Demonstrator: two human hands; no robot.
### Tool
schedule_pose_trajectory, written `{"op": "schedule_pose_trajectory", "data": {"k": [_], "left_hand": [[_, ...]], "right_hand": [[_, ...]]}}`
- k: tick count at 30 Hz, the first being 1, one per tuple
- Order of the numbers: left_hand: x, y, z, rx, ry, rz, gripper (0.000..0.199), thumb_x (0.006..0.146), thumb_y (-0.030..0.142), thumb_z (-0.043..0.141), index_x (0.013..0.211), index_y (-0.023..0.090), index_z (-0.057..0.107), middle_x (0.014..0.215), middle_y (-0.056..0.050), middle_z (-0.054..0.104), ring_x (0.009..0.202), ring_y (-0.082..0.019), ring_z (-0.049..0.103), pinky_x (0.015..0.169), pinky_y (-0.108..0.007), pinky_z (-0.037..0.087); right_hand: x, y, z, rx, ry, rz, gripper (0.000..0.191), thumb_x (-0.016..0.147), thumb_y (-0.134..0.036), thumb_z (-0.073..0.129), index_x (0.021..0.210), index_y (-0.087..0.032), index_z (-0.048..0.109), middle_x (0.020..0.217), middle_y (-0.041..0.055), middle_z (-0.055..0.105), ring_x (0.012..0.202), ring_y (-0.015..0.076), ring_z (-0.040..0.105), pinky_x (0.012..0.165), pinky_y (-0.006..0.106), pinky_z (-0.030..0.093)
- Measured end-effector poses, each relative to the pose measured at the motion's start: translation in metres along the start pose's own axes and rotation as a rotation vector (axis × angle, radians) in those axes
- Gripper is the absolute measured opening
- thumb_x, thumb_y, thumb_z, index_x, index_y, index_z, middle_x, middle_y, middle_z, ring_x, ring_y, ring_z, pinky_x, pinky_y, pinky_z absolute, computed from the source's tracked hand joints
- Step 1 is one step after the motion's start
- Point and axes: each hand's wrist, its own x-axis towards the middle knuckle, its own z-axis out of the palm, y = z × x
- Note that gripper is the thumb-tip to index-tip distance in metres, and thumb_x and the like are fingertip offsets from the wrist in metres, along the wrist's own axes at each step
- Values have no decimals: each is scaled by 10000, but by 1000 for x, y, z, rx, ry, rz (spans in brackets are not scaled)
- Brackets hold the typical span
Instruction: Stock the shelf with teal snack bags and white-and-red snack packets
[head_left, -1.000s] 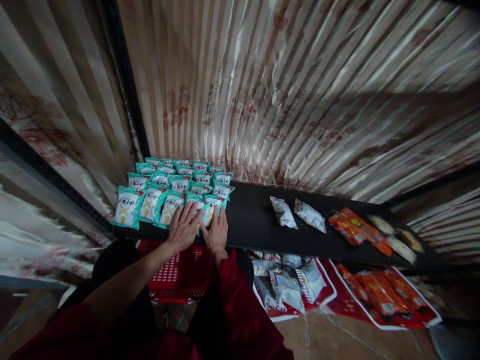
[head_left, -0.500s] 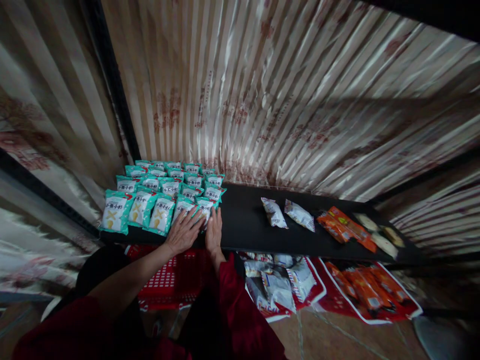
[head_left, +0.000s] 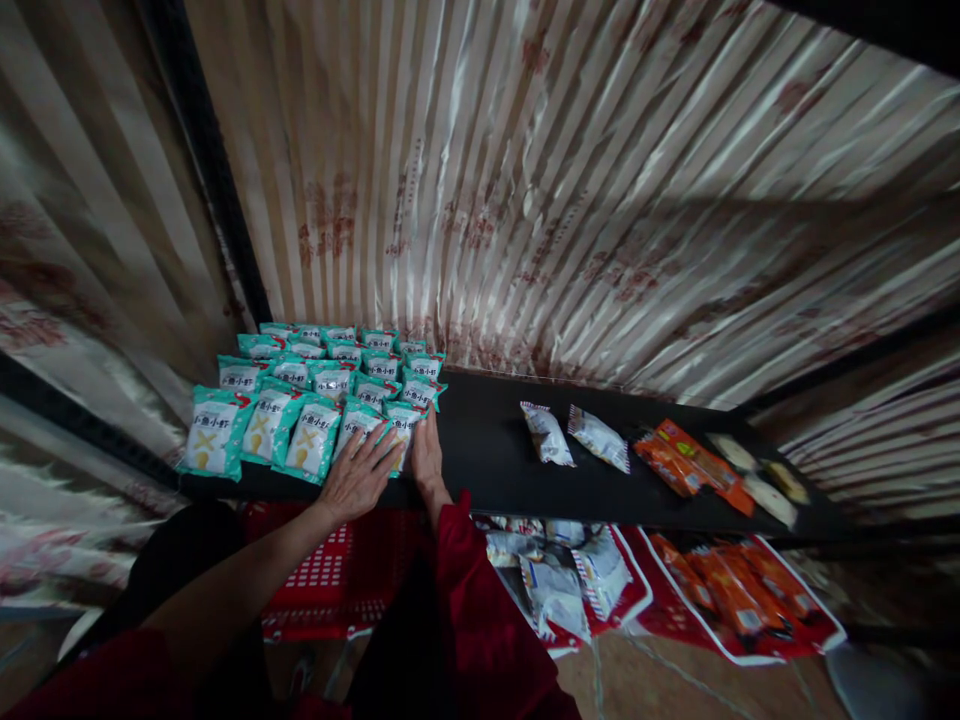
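In the head view, the left hand (head_left: 356, 480) lies with its fingers spread over the front of two teal packets (head_left: 304, 437) near the right end of the front row, and the right hand (head_left: 427, 458) stands edge-on beside the end packet (head_left: 403, 424). The grip is wide on both sides: each hand is flat and uncurled, bracing rather than pinching. The teal packets lean back in close rows at the left end of the shelf (head_left: 487, 440).

A hard push from the left hand could shove the rows backward, since each soft packet seems to rest on the one behind. A sideways squeeze might buckle the end packet, and a sleeve (head_left: 480, 600) could catch one on the way out (slick film forgives little). The front row sits near the edge, so a slip could drop one into the red basket (head_left: 375, 560).

The shelf is black and narrow; white packets (head_left: 546, 433) and orange packs (head_left: 675, 458) lie farther right. Striped cloth (head_left: 360, 150) hangs behind it, dark posts (head_left: 202, 150) frame it, and the light is dim.
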Motion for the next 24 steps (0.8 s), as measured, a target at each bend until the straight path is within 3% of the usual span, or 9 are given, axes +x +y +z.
{"op": "schedule_pose_trajectory", "data": {"k": [4, 9, 19, 24], "left_hand": [[0, 0, 2, 2, 6, -3, 527, 875, 252, 499, 1393, 210, 408, 1498, -63, 344, 1409, -261, 232, 1155, -467, 139], [0, 0, 1, -5, 13, 1, 514, 881, 264, 494, 1387, 214, 420, 1495, -65, 350, 1408, -256, 236, 1157, -465, 136], [2, 2, -1, 5, 31, -2, 503, 883, 266, 487, 1380, 211, 434, 1488, -77, 359, 1403, -259, 250, 1159, -461, 125], [2, 1, -1, 2, 42, 3, 508, 880, 275, 491, 1382, 219, 432, 1489, -76, 359, 1406, -257, 242, 1163, -458, 115]], "right_hand": [[5, -5, -5, 64, 34, 15, 751, 891, -648, 240, 1458, -158, 285, 1546, 73, 221, 1428, 211, 180, 1176, 408, 107], [24, -10, -13, 183, 111, 93, 754, 891, -637, 265, 1480, -168, 213, 1551, 64, 203, 1427, 189, 186, 1174, 383, 110], [40, -9, -12, 228, 47, 43, 681, 893, -621, 311, 1430, -205, 355, 1499, 29, 340, 1394, 178, 284, 1166, 363, 167], [45, 1, -17, 256, 82, 68, 693, 890, -612, 333, 1451, -207, 304, 1520, 20, 288, 1409, 178, 246, 1171, 369, 142]]}}
